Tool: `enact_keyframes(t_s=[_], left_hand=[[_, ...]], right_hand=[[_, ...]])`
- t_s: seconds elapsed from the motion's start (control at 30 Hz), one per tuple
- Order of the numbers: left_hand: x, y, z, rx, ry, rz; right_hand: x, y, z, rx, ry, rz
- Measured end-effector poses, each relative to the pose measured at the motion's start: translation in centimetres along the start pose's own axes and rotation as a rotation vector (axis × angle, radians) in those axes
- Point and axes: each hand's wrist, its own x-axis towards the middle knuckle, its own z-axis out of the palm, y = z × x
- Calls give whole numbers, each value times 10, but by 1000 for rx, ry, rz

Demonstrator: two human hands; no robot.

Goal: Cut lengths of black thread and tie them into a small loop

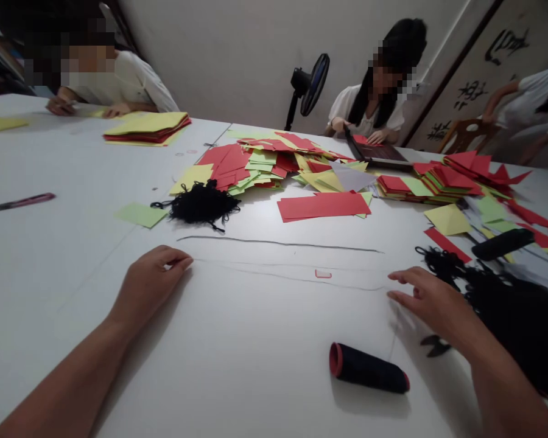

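Observation:
My left hand [153,280] pinches one end of a thin dark thread [256,272], closed at thumb and fingertips. Two strands of it run across the white table [237,353] toward my right hand [432,304]. There the thumb and forefinger stand apart around the strands' far end. Below lies a spool of black thread [369,368] with red ends, a faint line rising from it to the right hand. A longer dark cord [278,243] lies straight beyond the strands. Under my right wrist, small dark snips [436,345] show in part.
Black thread bundles lie at centre left [203,204] and right [516,322], near another dark spool [502,243]. Coloured paper slips [228,164] heap across the middle. A pen-like cutter [22,202] lies far left. A person [374,109] works at a paper trimmer [379,152]; two others are nearby.

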Motion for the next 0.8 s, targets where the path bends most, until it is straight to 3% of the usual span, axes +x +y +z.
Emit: enact_keyframes(t_s=[0.03,0.13,0.23,0.3,0.4,0.5,0.6,0.7,0.8], left_hand=[[0,0,-1,4,5,-4],[1,1,-2,10,-6,-14],[5,-1,0,9,-11,-32],[9,-3,2,15,-14,-45],[13,-7,4,44,-36,-53],[14,-9,4,83,-56,-52],[14,-8,3,108,-54,-45],[15,-11,3,122,-47,-47],[20,-25,10,141,-40,-35]], right_hand=[[-12,-12,2,-6,8,-58],[-51,-48,19,17,-235,-350],[-78,-67,45,-129,-217,-490],[-84,-65,55,-103,-217,-482],[-73,-47,46,154,-115,-280],[-42,-18,19,485,152,99],[-4,17,-7,789,402,381],[22,46,-17,905,405,559],[32,60,-15,914,344,583]])
